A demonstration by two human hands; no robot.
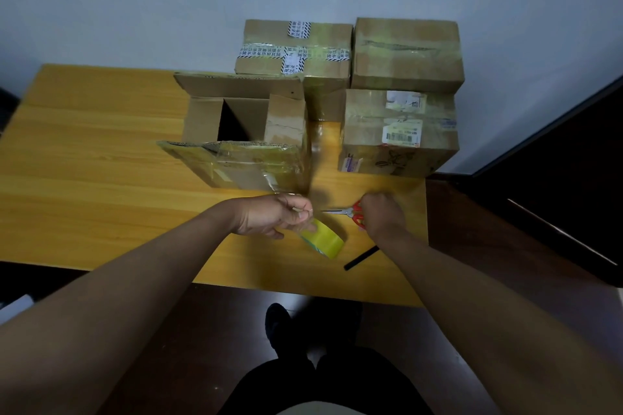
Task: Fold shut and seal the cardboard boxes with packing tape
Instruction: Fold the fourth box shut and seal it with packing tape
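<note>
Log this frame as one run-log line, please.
left hand holds tape roll | right hand grips scissors | open box unsealed

Glossy tape roll (324,238), matt cardboard boxes (401,131)

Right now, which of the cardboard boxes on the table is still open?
The front-left box, nearest the left hand: its flaps stand up and its inside is dark. The other three are taped shut.
</note>
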